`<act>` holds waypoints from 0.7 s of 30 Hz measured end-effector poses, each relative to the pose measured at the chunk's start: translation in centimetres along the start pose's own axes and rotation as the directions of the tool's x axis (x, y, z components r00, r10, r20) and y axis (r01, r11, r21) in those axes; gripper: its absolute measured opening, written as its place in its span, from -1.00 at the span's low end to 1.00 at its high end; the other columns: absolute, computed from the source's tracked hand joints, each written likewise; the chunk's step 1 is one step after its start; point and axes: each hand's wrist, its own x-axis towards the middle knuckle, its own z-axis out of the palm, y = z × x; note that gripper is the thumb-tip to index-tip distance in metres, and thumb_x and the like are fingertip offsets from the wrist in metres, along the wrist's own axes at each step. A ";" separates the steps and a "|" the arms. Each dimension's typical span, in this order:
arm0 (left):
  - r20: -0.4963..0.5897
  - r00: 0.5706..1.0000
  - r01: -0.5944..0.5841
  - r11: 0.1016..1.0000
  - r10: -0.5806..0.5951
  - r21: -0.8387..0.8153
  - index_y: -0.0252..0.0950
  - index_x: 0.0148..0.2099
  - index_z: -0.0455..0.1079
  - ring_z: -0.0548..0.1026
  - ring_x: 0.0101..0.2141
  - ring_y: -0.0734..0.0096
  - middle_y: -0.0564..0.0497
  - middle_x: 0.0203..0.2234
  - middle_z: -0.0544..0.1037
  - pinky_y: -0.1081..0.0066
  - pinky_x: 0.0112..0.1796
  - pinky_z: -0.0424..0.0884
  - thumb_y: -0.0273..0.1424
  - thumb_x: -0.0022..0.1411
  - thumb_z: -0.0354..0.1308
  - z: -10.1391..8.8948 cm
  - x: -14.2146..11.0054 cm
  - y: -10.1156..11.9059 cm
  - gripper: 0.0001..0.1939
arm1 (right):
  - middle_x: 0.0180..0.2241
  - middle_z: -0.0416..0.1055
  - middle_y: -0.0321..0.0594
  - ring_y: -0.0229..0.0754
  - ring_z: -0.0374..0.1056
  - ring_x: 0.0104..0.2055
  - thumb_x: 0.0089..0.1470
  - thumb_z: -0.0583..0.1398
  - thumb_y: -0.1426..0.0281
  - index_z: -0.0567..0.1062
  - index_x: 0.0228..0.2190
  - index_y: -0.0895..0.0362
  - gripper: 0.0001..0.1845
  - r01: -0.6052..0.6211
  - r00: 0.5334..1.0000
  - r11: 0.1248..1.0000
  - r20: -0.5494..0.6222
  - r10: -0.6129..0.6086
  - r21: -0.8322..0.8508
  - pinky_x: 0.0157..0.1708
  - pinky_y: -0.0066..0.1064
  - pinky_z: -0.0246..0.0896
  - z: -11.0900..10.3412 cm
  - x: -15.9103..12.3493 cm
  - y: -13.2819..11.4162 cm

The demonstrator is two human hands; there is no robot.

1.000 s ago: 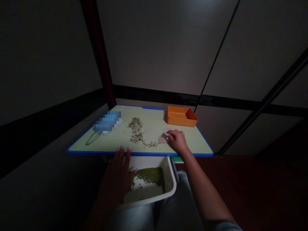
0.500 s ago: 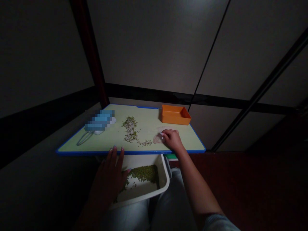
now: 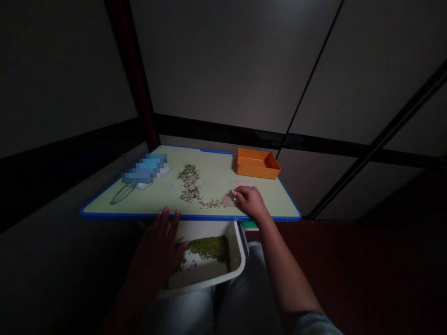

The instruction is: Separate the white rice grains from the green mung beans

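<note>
My right hand (image 3: 248, 201) rests on the pale tabletop (image 3: 216, 174), its fingers curled into a pinch. Whatever the fingertips hold, if anything, is too small to make out. Beside and partly beneath them is a pale pinkish-brown patch (image 3: 227, 200) of small grains. A thin trail of small seeds (image 3: 211, 204) runs left from it towards a larger scatter of green and pale seeds (image 3: 189, 180). My left hand (image 3: 162, 244) lies open, fingertips at the table's front edge, over a white bin (image 3: 240, 265). Green seeds (image 3: 211, 247) cover part of the bin's floor.
An orange tray (image 3: 256, 168) stands at the table's back right. At the left lies a blurred-out blue item (image 3: 145, 167) with a looped cord or handle (image 3: 122, 193). The table has a raised blue rim (image 3: 202, 217). Wall panels (image 3: 223, 60) stand behind it.
The view has tilted slightly, so the table sits a little higher in the picture. Both hands keep nearly the same place and shape. The seeds look the same.
</note>
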 end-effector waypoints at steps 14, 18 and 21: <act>-0.003 1.000 0.003 1.000 -0.003 -0.002 -0.46 0.36 -0.07 0.07 0.32 -0.27 -0.55 0.32 0.06 -0.09 0.14 0.27 -0.16 0.19 0.00 0.1 0.2 0.5 -0.21 | -0.30 0.60 -0.18 -0.13 0.45 -0.22 0.24 0.11 0.34 0.59 -0.29 0.11 -0.76 0.025 0.999 0.998 0.033 -0.023 -0.056 -0.13 -0.34 0.05 0.0 0.1 -0.4; -0.015 0.999 0.030 0.999 -0.030 0.016 -0.46 0.36 -0.08 0.04 0.33 -0.23 -0.52 0.33 0.04 -0.06 0.14 0.28 -0.16 0.21 -0.03 0.3 0.1 0.8 -0.22 | -0.33 0.59 -0.20 -0.15 0.44 -0.25 0.24 0.11 0.34 0.58 -0.31 0.10 -0.75 0.041 0.999 0.998 0.033 -0.039 -0.052 -0.16 -0.36 0.05 0.1 0.0 -0.3; -0.003 0.999 0.040 0.998 -0.040 0.046 -0.43 0.37 -0.10 0.08 0.33 -0.18 -0.46 0.34 0.05 -0.03 0.14 0.29 -0.13 0.20 -0.01 0.2 0.0 1.0 -0.19 | -0.36 0.58 -0.19 -0.16 0.42 -0.27 0.24 0.11 0.33 0.57 -0.33 0.12 -0.75 0.062 0.998 0.996 0.034 -0.059 -0.062 -0.17 -0.36 0.05 0.2 -0.1 -0.2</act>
